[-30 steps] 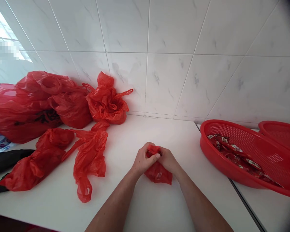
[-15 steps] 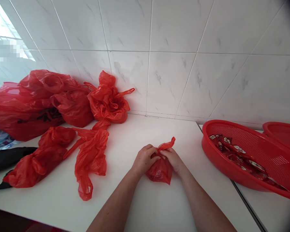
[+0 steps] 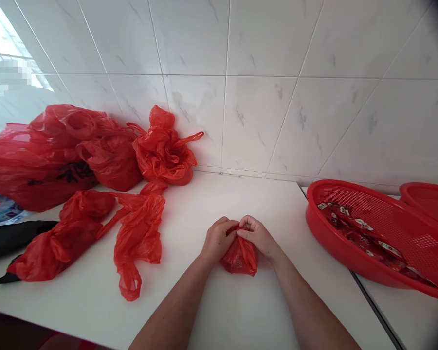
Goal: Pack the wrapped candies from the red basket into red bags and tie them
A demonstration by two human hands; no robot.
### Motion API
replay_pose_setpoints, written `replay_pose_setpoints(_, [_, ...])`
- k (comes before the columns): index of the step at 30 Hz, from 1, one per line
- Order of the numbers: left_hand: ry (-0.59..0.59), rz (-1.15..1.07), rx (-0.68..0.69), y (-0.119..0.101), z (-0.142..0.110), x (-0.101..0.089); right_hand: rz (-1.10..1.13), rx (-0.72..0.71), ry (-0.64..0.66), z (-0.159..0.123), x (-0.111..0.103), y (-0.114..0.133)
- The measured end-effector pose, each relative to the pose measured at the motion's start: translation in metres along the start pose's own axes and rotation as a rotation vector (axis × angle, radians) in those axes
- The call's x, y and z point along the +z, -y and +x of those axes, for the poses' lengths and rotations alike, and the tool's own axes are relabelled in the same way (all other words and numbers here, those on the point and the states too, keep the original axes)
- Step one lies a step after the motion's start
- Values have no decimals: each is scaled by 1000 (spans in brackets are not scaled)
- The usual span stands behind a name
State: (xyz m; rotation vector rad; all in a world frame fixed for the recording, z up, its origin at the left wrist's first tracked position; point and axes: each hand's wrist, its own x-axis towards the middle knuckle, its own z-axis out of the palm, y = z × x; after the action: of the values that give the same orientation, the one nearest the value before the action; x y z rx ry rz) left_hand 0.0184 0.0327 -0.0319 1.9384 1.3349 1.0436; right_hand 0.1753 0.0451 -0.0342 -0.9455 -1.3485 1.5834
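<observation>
A small red plastic bag [image 3: 240, 256] with something inside sits on the white counter [image 3: 219, 311] in the middle. My left hand [image 3: 217, 240] and my right hand [image 3: 258, 236] both pinch its gathered top, fingers curled and touching each other above it. The top of the bag is hidden between my fingers.
Several crumpled red plastic bags [image 3: 135, 238] lie at the left, with bigger full ones [image 3: 47, 155] against the tiled wall. A red mesh basket [image 3: 354, 253] at the right holds several small red packets [image 3: 361, 233]; a second red basket [image 3: 428, 199] sits behind it. A black item [image 3: 10, 236] lies far left.
The loose tail of the bag that stuck up between my hands half a second ago is now tucked in under my fingers. Both hands have closed tighter together over the top.
</observation>
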Motion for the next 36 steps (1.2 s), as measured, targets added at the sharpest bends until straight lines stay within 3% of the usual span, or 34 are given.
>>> replay_pose_setpoints(10, [29, 149, 90, 1, 2, -1, -225, -63, 10, -3, 1, 4])
replay_pose_setpoints(17, [37, 301, 51, 5, 3, 0, -342, -67, -49, 0, 1, 2])
replay_pose_setpoints(22, [17, 305, 14, 5, 4, 1, -353, -76, -105, 3, 5, 1])
replay_pose_setpoints(31, [44, 267, 1, 3, 2, 2, -427, -107, -316, 8, 13, -10])
replay_pose_setpoints(36, [67, 250, 65, 2, 0, -1, -322, -68, -259, 5, 6, -6])
